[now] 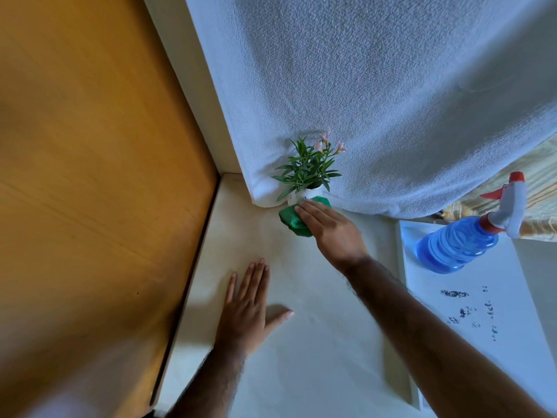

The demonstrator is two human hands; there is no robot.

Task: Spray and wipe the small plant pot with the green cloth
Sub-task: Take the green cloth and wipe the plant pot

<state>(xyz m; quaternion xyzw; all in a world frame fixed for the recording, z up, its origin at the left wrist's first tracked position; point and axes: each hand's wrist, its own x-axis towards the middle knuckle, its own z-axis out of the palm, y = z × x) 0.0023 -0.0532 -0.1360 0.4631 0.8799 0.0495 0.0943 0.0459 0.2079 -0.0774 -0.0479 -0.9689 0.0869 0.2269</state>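
Observation:
A small white plant pot [310, 194] with green leaves and pink flowers [307, 164] stands on the pale surface against a hanging white towel. My right hand [328, 229] presses the green cloth [294, 220] against the pot's front and holds it there. Most of the pot is hidden behind the cloth and my fingers. My left hand [248, 306] lies flat on the surface nearer to me, fingers spread, holding nothing. The blue spray bottle [461, 244] with its white and red trigger head stands at the right, apart from both hands.
A white towel [376, 101] hangs behind the pot. An orange-brown wooden panel [90, 176] borders the surface on the left. The bottle stands on a white board [470, 312] with dark specks at the right.

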